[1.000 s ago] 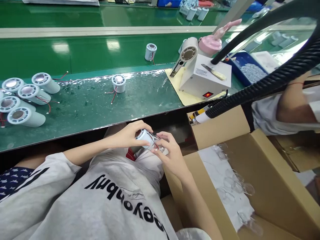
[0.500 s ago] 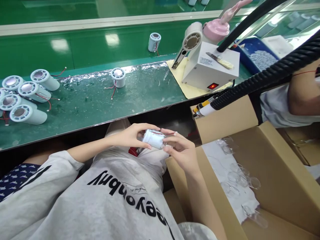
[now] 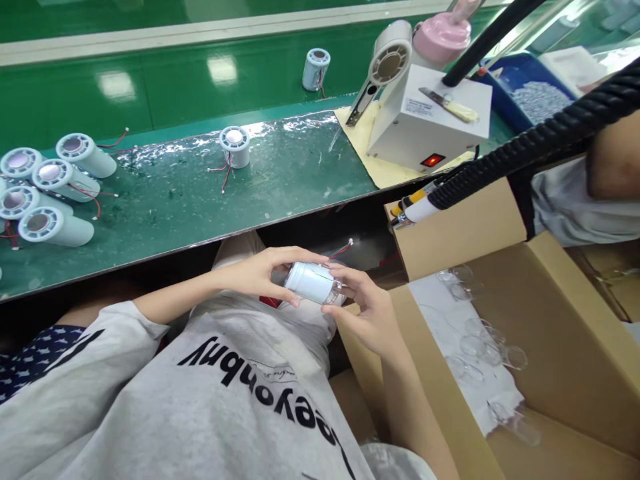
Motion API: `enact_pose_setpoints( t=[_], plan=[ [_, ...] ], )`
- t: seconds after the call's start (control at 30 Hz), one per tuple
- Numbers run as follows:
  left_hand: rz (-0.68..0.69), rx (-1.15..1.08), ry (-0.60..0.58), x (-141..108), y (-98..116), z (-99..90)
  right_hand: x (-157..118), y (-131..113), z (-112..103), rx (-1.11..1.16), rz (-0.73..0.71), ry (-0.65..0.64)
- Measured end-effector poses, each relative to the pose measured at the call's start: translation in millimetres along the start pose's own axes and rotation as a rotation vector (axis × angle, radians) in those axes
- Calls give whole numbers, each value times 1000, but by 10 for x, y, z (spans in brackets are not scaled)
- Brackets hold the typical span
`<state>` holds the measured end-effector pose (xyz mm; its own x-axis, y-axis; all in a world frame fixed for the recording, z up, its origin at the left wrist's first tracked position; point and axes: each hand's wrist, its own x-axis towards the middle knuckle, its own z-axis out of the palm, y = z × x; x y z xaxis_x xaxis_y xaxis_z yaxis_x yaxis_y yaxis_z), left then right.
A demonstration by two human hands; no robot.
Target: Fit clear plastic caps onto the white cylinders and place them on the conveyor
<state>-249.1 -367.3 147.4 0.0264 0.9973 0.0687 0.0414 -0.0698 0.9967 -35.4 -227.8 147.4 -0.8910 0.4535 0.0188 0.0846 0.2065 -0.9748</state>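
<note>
Above my lap I hold a light-blue cylindrical fan housing (image 3: 311,283), lying on its side and slightly tilted. My left hand (image 3: 273,272) grips its left end between thumb and fingers. At the right end, my right hand (image 3: 367,305) has its fingers and thumb around a clear plastic part (image 3: 336,291); how far that part goes onto the housing is hard to see. Thin wires (image 3: 342,251) with a small white connector stick out above the fingers. On the green bench (image 3: 175,207), a similar housing (image 3: 235,147) stands upright with its red wires trailing.
Several more housings (image 3: 56,227) lie at the bench's left; another (image 3: 316,69) stands farther back. A white box (image 3: 430,123) with a lit red switch carries a knife. At right are a black hose (image 3: 530,140), a carton (image 3: 575,333) holding clear plastic pieces, and a co-worker's arm (image 3: 617,157).
The wires, earlier lying along the housing, now stick out above it with the connector free. The housing's right end has dipped a little. My right-hand fingers have shifted around that end.
</note>
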Motion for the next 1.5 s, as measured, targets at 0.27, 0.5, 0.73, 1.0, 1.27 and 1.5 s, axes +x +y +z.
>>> enact_pose_setpoints(
  t=[0.27,0.5,0.73,1.0,1.27,1.5],
  plan=[
    [0,48,-8,-20,32,-4,17,12,18,128,95,8],
    [19,86,-26,-27,37,-15,57,6,47,260,165,-6],
    [21,111,-26,-31,45,-17,109,1,81,296,218,-9],
    [72,133,-40,-4,27,-26,125,66,136,489,386,-20],
    [49,118,-53,-1,41,-18,136,53,171,541,473,-101],
    [124,135,-54,-14,-20,-19,137,39,226,628,549,-133]
  ],
)
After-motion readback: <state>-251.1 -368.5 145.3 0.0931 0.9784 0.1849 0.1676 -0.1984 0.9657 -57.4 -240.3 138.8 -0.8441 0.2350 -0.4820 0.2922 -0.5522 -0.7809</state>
